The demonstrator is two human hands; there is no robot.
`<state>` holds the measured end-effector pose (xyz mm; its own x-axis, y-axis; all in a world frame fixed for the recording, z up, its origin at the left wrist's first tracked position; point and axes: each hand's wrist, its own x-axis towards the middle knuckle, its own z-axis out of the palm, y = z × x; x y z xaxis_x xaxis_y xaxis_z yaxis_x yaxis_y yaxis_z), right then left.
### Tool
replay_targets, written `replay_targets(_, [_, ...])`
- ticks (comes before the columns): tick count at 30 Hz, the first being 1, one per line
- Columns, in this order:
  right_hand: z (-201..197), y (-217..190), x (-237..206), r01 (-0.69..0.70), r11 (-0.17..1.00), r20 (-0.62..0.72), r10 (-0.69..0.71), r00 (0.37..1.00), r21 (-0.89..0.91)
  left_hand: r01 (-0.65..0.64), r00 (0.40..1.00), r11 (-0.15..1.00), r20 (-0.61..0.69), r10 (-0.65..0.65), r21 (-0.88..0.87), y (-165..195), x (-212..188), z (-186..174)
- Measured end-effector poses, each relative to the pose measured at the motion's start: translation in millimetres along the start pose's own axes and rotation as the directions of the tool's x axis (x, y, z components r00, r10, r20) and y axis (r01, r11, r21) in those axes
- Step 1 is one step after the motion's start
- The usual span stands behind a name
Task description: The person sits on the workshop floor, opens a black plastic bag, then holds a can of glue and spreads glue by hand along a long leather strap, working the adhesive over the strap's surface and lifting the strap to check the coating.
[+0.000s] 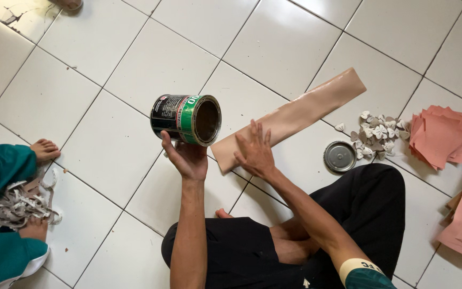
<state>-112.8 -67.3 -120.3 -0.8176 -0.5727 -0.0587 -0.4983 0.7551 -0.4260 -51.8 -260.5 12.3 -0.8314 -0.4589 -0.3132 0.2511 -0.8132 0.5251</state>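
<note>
My left hand holds an open green and black tin can tipped on its side, its mouth facing right. My right hand lies flat, fingers spread, on the near end of a long tan strip of leather-like material that lies on the white tiled floor. The can hangs just left of the strip's near end. I sit cross-legged in black trousers.
The can's round metal lid lies on the floor right of my hand. Beyond it are a heap of small pale cut-out pieces and a stack of pink sheets. Another person in green sits at left with paper scraps.
</note>
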Motion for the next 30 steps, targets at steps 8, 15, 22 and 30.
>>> replay_targets(8, [-19, 20, -1, -0.079, 0.997, -0.112, 0.076, 0.991, -0.027, -0.010, 1.000, 1.000, 0.015, 0.010, 0.002, 3, -2, 3])
replay_targets(15, [-21, 23, 3, -0.114, 0.991, -0.198, 0.127, 0.972, 0.074, -0.008, 1.000, 1.000, 0.003, 0.008, 0.013, 3, -3, 3])
replay_targets(22, [-14, 22, -2, -0.069, 0.992, -0.302, 0.098, 0.948, 0.104, -0.012, 1.000, 1.000, 0.021, 0.012, 0.019, 0, -1, 2])
replay_targets(30, [-14, 18, 4, -0.102, 0.993, -0.222, 0.114, 0.968, 0.064, -0.008, 1.000, 0.999, -0.004, 0.009, 0.035, -1, 0, -3])
